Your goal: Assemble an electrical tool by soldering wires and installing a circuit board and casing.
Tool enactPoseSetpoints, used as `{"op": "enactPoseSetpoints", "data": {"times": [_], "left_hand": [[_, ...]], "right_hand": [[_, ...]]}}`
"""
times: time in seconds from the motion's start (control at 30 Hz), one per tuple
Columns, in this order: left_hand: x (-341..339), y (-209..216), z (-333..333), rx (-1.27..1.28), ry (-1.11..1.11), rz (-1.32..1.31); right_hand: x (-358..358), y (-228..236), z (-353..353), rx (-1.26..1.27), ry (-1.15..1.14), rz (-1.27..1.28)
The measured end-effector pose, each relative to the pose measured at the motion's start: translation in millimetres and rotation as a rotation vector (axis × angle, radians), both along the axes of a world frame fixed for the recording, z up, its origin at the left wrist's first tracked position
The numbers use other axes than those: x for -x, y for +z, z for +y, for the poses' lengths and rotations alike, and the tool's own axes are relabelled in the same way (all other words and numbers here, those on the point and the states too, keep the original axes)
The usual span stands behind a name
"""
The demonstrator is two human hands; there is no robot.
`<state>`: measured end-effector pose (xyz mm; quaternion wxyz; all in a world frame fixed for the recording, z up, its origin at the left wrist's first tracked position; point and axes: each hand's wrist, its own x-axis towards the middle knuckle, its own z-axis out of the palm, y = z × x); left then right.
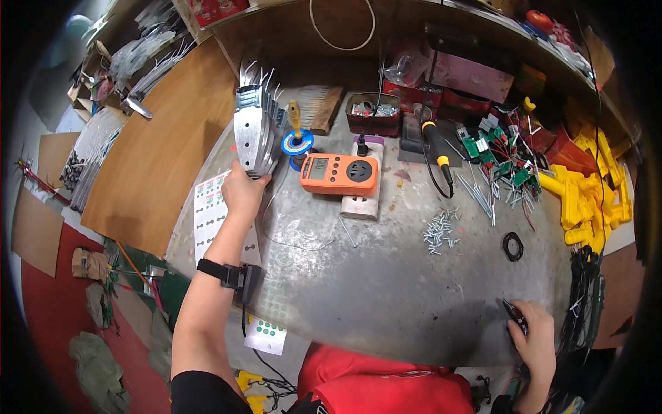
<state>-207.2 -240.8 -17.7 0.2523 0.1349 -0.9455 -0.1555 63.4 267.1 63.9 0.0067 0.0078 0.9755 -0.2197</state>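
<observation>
My left hand (245,194) is closed on the lower end of a silver metal strip with holes (254,134), at the front of a stack of similar strips. White wires stick up from the top of the stack. Low on the right, my right hand (534,341) is wrapped round small dark-handled pliers (514,316), their tips pointing up and left over the bench. Under my left forearm lies a white sticker sheet (209,217). Just right of the stack stands a blue solder spool (298,143) with a yellow-handled tool upright in it.
An orange meter (338,174) rests across a white power strip (360,207). Behind are a soldering iron (436,145) and a red parts box (372,124). Loose screws (439,231), a black cable coil (512,246), green circuit boards (507,155) and yellow plastic housings (586,200) occupy the right.
</observation>
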Motion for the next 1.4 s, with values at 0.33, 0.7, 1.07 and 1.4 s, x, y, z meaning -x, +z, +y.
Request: {"op": "enactPoseSetpoints", "data": {"times": [0.33, 0.7, 1.07, 1.4], "left_hand": [[39.3, 39.5, 8.9, -0.112, -0.051, 0.015], [69.8, 72.2, -13.8, 0.061, -0.209, 0.51], [-192.9, 57.2, 194.4, 0.075, -1.297, -0.488], [-192.3, 42.3, 233.1, -0.067, -1.261, -0.263]], "right_hand": [[-8.8, -0.4, 12.0, -0.042, -0.002, 0.025], [69.1, -15.9, 35.6, 0.072, -0.121, -0.007], [88.9, -52.9, 51.4, -0.135, 0.007, 0.128], [0.3, -46.0, 0.2, 0.7, -0.3, -0.097]]}}
